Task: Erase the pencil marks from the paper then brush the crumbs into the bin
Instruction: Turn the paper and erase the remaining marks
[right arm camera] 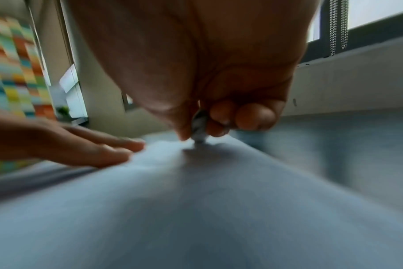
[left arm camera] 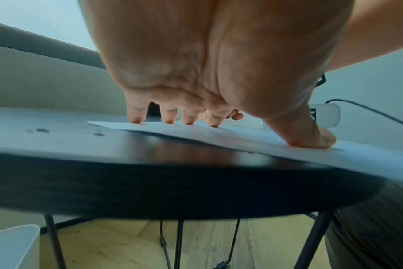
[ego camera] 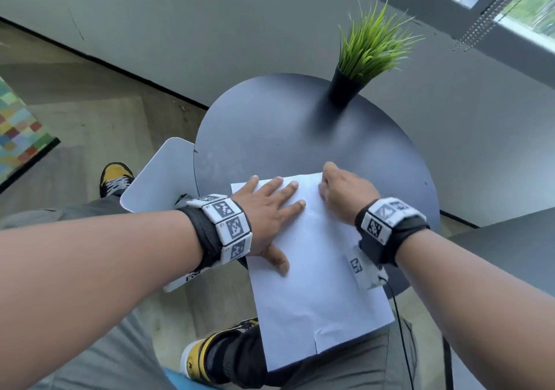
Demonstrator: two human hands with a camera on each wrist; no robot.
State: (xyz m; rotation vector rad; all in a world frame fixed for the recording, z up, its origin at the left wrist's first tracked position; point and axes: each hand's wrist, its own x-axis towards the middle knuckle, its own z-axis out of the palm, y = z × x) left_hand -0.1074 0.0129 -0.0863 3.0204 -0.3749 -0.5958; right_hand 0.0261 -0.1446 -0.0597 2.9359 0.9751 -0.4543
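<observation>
A white sheet of paper (ego camera: 315, 269) lies on the round dark table (ego camera: 270, 125), its near end hanging over the table's edge. My left hand (ego camera: 270, 206) presses flat on the sheet's far left part, fingers (left arm camera: 136, 116) and thumb spread. My right hand (ego camera: 339, 191) is at the sheet's far right corner, fingers curled round a small pale eraser (right arm camera: 199, 125) whose tip touches the paper (right arm camera: 196, 200). A white bin (ego camera: 159, 176) stands on the floor left of the table. A few dark crumbs (left arm camera: 43, 130) lie on the table (left arm camera: 150, 182) beside the paper (left arm camera: 196, 132).
A potted green grass plant (ego camera: 360, 59) stands at the table's far side. A second dark surface (ego camera: 510, 248) is at the right. My knees and yellow-black shoes (ego camera: 117, 176) are below the table. A cable (ego camera: 402, 329) hangs from my right wrist. The white bin (left arm camera: 12, 245) is low left.
</observation>
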